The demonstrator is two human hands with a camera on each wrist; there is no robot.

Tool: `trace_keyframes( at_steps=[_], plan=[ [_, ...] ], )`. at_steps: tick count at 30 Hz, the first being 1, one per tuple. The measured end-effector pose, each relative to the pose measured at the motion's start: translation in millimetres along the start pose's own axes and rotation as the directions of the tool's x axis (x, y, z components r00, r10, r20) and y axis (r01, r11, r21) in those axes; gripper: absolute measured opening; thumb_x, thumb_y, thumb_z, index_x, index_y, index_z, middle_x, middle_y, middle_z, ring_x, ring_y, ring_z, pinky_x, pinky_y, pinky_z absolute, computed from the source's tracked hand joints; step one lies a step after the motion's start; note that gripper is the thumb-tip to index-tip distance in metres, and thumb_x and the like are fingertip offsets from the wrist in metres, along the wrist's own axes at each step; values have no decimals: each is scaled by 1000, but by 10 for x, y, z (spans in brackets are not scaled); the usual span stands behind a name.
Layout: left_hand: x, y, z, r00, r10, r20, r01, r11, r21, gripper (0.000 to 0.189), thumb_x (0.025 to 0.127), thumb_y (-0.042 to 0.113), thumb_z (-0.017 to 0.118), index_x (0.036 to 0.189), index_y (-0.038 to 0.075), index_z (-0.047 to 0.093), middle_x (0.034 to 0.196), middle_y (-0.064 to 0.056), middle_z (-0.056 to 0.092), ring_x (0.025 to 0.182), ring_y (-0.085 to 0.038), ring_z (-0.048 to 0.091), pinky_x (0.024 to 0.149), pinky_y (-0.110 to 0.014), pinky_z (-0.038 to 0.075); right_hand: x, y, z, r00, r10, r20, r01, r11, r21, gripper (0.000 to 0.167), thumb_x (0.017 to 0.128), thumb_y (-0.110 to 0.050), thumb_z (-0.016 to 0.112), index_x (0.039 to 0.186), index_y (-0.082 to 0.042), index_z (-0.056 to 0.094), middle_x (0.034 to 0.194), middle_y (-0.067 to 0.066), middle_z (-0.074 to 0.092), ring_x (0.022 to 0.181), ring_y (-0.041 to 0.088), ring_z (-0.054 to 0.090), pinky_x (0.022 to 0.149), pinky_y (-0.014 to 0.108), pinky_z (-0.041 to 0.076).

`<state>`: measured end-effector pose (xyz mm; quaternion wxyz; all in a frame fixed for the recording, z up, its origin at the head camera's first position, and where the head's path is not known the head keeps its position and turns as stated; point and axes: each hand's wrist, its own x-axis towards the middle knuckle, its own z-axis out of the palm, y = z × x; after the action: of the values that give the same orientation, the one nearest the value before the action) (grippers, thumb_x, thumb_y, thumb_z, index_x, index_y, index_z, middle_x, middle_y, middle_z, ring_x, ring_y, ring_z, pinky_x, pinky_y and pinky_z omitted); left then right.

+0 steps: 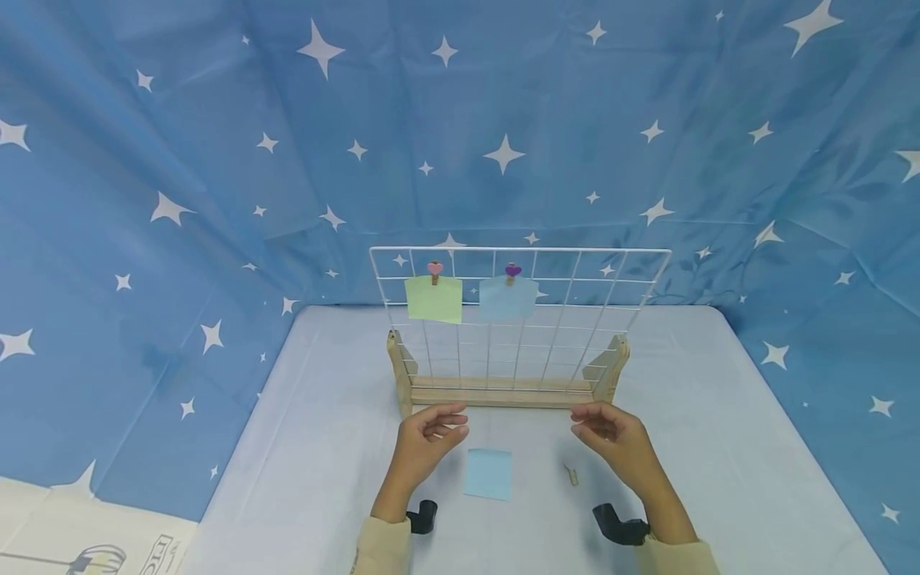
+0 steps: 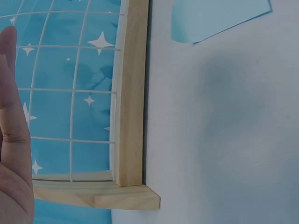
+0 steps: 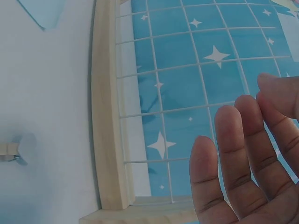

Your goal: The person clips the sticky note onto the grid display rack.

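Both hands hover over the white table before a white wire grid rack on a wooden base. My left hand is raised near the base's left part, fingers loosely bent, with nothing in it. On the right, my right hand also hangs in the air, fingers relaxed and holding nothing. Between them a blue sticky note lies on the table. A small wooden clip lies near the right hand; in the right wrist view the clip sits at the left edge.
A green note hangs from the grid under a pink heart clip. Beside it a blue note hangs under a purple heart clip. A blue star-patterned cloth stands behind the table.
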<state>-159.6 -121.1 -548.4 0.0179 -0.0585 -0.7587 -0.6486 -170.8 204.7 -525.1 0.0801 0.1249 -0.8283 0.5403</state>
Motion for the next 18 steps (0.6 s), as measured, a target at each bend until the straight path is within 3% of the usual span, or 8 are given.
trace_keyframes(
  at_steps=[12,18],
  plan=[
    [-90,-178,46,997,-76,9,76,997,0,34,97,13,83,127,-2,75,113,-13,80,95,-13,73,84,-22,58,-90,80,23,991,130,39,-131,991,13,19,94,2,80,113,4,75,109,14,77,91,1,68,82,19,59],
    [-117,-258,69,995,-99,10,99,995,-8,34,97,13,83,127,-2,75,113,-13,81,95,-13,74,84,-21,58,-139,123,19,990,134,36,-133,991,-8,19,93,1,81,112,4,75,108,14,78,90,2,68,82,20,59]
  ],
)
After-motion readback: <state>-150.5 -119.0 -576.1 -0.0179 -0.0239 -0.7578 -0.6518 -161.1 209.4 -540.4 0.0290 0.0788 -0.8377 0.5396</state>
